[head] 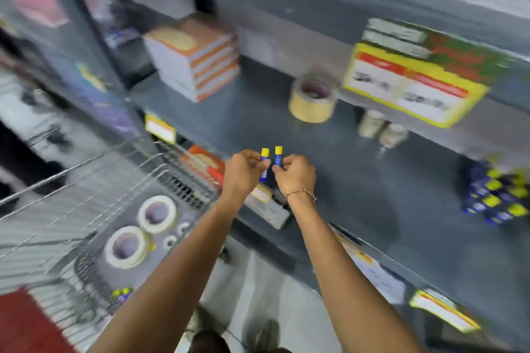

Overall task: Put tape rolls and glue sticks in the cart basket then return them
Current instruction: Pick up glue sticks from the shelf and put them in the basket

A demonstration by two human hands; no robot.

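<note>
My left hand (243, 170) pinches one blue glue stick with a yellow cap (264, 159), held upright. Beside it, my right hand (295, 175) grips a second glue stick (278, 155) the same way. Both hands hover over the front of the grey shelf (358, 180). The wire cart basket (86, 180) at lower left holds two cream tape rolls (157, 213) (126, 246), some small rolls and another glue stick (122, 293). On the shelf stand a large tan tape roll (312, 100), two small rolls (383, 129) and a pile of glue sticks (497, 195) at right.
A stack of orange-and-white boxes (195, 60) sits at the shelf's back left. Yellow price tags (413, 83) hang from the shelf above and along the front edge (443, 312). An orange box (205, 163) lies on a lower level. The frame is motion-blurred.
</note>
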